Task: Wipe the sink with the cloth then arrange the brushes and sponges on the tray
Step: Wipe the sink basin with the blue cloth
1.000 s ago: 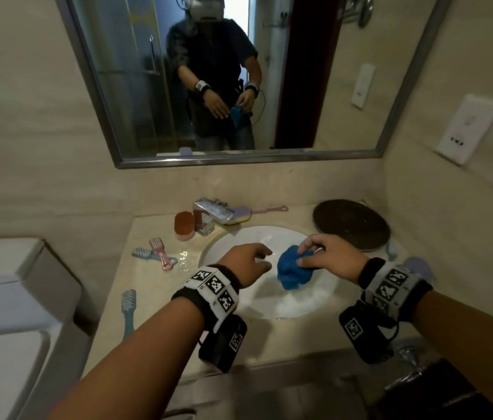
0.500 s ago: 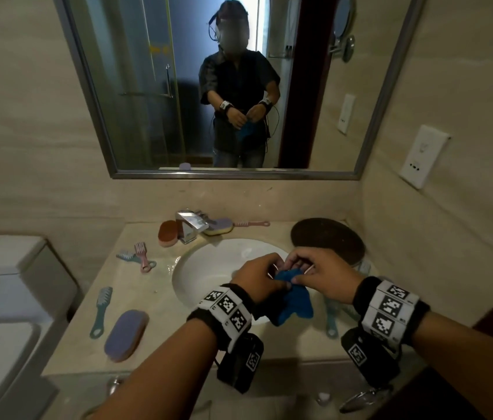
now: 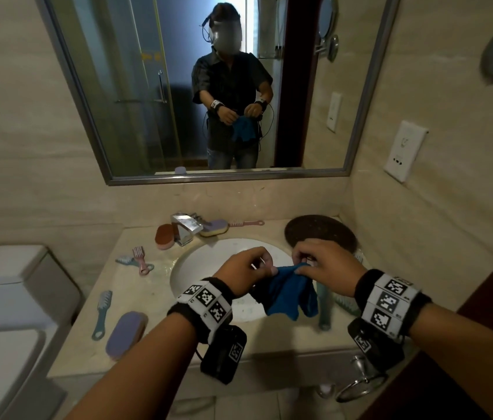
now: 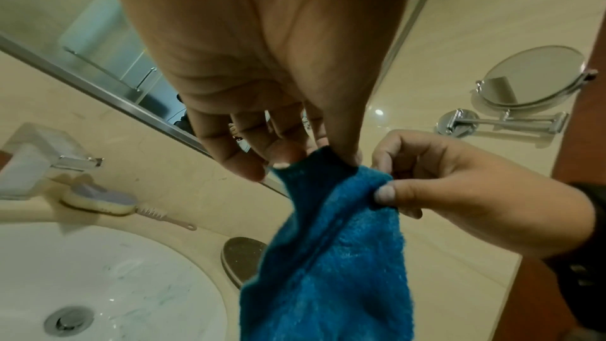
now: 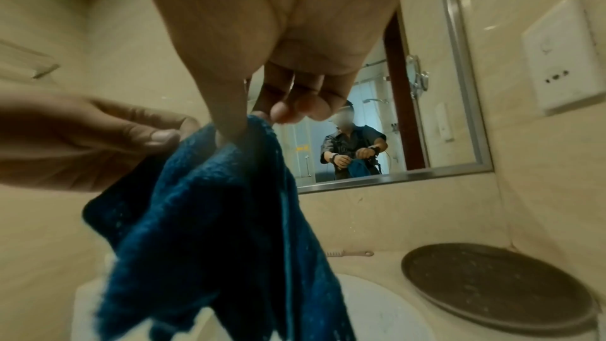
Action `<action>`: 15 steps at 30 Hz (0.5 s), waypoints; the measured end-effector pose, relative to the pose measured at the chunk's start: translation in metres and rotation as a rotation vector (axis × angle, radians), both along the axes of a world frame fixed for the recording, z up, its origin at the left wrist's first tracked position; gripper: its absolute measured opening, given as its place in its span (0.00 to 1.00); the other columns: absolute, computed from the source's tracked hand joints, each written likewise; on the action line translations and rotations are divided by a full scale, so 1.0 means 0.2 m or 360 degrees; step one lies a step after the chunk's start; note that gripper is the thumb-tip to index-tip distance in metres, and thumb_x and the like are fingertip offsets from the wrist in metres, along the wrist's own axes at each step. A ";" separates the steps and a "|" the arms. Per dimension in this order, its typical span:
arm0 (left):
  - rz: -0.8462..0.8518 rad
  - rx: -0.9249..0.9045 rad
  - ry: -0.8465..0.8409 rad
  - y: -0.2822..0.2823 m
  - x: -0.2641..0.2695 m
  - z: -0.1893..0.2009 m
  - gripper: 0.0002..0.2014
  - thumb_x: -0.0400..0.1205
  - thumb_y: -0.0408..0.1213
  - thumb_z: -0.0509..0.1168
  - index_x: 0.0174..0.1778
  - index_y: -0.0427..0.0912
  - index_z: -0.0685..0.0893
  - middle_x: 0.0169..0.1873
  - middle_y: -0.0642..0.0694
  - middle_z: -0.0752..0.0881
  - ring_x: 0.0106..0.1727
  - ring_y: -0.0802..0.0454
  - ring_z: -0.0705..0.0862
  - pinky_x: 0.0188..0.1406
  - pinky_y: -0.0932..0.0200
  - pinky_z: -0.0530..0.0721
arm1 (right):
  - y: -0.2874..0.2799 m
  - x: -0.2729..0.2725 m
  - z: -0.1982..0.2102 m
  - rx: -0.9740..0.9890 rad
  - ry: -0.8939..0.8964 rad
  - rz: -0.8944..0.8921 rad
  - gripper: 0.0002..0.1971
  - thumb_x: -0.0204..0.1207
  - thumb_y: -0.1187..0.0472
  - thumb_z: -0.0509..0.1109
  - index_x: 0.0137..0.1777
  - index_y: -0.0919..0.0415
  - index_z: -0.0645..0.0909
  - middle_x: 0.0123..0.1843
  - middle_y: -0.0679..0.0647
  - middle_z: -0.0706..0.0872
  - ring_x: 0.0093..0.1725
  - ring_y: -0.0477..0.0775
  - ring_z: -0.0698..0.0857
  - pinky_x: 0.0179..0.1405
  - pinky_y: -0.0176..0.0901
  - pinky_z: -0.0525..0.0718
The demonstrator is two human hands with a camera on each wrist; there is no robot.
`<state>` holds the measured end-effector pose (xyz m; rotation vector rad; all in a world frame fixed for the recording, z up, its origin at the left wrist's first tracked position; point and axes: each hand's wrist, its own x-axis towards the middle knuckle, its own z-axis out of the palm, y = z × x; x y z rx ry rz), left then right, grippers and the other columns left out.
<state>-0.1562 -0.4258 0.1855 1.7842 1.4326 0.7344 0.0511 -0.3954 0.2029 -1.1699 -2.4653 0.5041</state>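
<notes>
From the head camera, we see our left hand (image 3: 243, 272) and right hand (image 3: 322, 263) raised above the round white sink basin (image 3: 206, 268), each pinching the top edge of the crumpled blue terry cloth (image 3: 289, 295), which hangs free over the basin's front right rim. The cloth and our right wrist hide part of a teal brush (image 3: 324, 310) lying right of the basin; its head is hard to make out. The dark round metal tray (image 3: 319, 230) sits behind and right of the basin, near the side wall, bare on top. Behind the basin stand the chrome tap (image 3: 186, 227), an orange sponge (image 3: 164, 236), a lilac-and-yellow sponge (image 3: 215, 227) and a pink comb-like brush (image 3: 246, 222). Left of the basin lie two small crossed brushes (image 3: 137, 259), a teal long-handled brush (image 3: 102, 313) and a lilac oval sponge (image 3: 125, 334) near the beige stone counter's (image 3: 148, 292) front edge. A white toilet is cut off at the left border.

From the left wrist, our thumb and forefinger clamp one corner of the cloth (image 4: 331, 256), our right hand (image 4: 459, 191) pinching just beside; the cloth covers most of the tray (image 4: 241, 256).

From the right wrist, the cloth (image 5: 210, 230) blocks most of the basin; the tray (image 5: 492, 284) lies open right of it.
</notes>
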 end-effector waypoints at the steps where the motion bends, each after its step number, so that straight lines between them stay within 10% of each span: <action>1: -0.0006 -0.0007 -0.0013 0.00 -0.02 -0.01 0.09 0.80 0.39 0.68 0.35 0.51 0.76 0.33 0.53 0.79 0.34 0.56 0.78 0.39 0.63 0.80 | 0.00 0.00 -0.01 -0.0041 0.0080 -0.0005 0.08 0.71 0.64 0.73 0.39 0.50 0.78 0.41 0.45 0.81 0.42 0.50 0.80 0.44 0.46 0.80; 4: 0.0063 -0.0027 0.0013 -0.01 -0.07 -0.01 0.10 0.83 0.38 0.63 0.36 0.51 0.74 0.34 0.52 0.80 0.39 0.52 0.78 0.46 0.53 0.79 | 0.01 0.00 -0.02 -0.0069 0.0207 -0.0026 0.07 0.70 0.69 0.73 0.39 0.56 0.81 0.43 0.46 0.79 0.43 0.51 0.80 0.46 0.42 0.80; 11: 0.0217 0.0088 0.0100 -0.02 -0.20 0.02 0.06 0.86 0.31 0.53 0.46 0.47 0.72 0.36 0.42 0.81 0.31 0.55 0.76 0.29 0.76 0.74 | 0.00 0.01 0.02 -0.0537 0.0289 -0.0245 0.08 0.78 0.71 0.63 0.43 0.56 0.75 0.34 0.55 0.86 0.30 0.48 0.82 0.30 0.38 0.80; 15: 0.0193 -0.0037 -0.0027 0.00 -0.26 -0.02 0.21 0.80 0.20 0.51 0.40 0.52 0.81 0.45 0.41 0.84 0.47 0.41 0.83 0.51 0.48 0.84 | 0.03 0.01 0.02 -0.0717 0.0684 -0.0418 0.10 0.77 0.73 0.64 0.39 0.59 0.74 0.30 0.56 0.87 0.34 0.53 0.89 0.38 0.45 0.87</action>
